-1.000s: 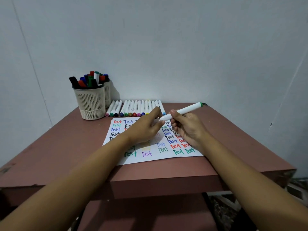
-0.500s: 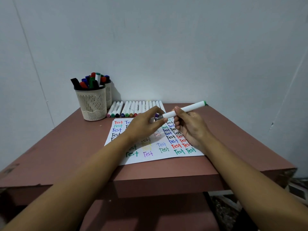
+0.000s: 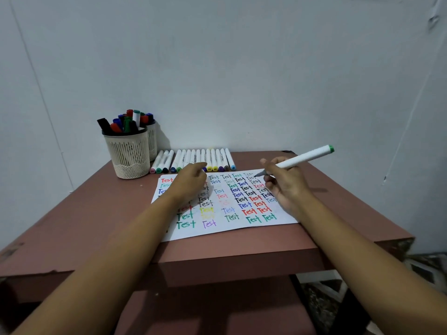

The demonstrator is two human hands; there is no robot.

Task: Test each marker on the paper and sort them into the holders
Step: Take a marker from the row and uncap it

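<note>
A white marker (image 3: 302,157) with a green end is gripped in my right hand (image 3: 285,187), its bare grey tip just above the top right of the paper (image 3: 217,228). The sheet is covered with coloured "Test" words. My left hand (image 3: 191,181) rests on the paper's upper left with fingers curled; the cap it took off is hidden inside it. A row of several white markers (image 3: 212,159) lies behind the paper. At the back left stand two cream mesh holders (image 3: 128,157), (image 3: 152,141), both filled with capped markers.
The brown table (image 3: 96,213) stands against a pale wall. Its front edge is close to me and its right edge falls off past my right hand. A lower brown shelf (image 3: 205,310) shows beneath the front edge.
My left hand pulled the cap off the marker and moved left onto the paper. My right hand swung the bare tip down toward the paper's top right.
</note>
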